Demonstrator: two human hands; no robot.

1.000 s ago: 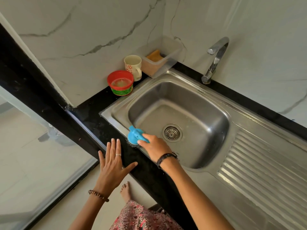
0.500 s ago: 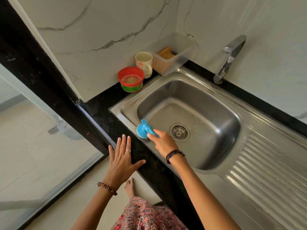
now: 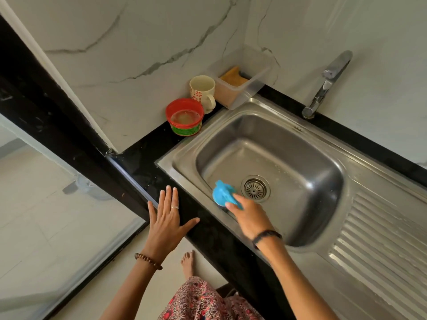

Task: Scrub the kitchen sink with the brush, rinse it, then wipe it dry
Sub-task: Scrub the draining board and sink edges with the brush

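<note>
The right hand (image 3: 250, 218) is curled around a round blue plastic scrubbing brush (image 3: 223, 194), pressing it against the near-left inner wall of the stainless steel kitchen sink (image 3: 323, 181), just beside the round metal drain strainer (image 3: 255, 188). The left hand (image 3: 167, 221) hangs flat with fingers spread and straight, over the front edge of the black stone table (image 3: 147, 162), holding nothing. At the back left corner stand a red plastic bowl with a green band (image 3: 184, 117), a cream floral mug (image 3: 202, 92) and a clear plastic tub (image 3: 240, 77) holding a yellow sponge (image 3: 233, 75). A chrome tap (image 3: 327, 84) rises behind the basin, with a ribbed draining board (image 3: 381, 241) to its right.
</note>
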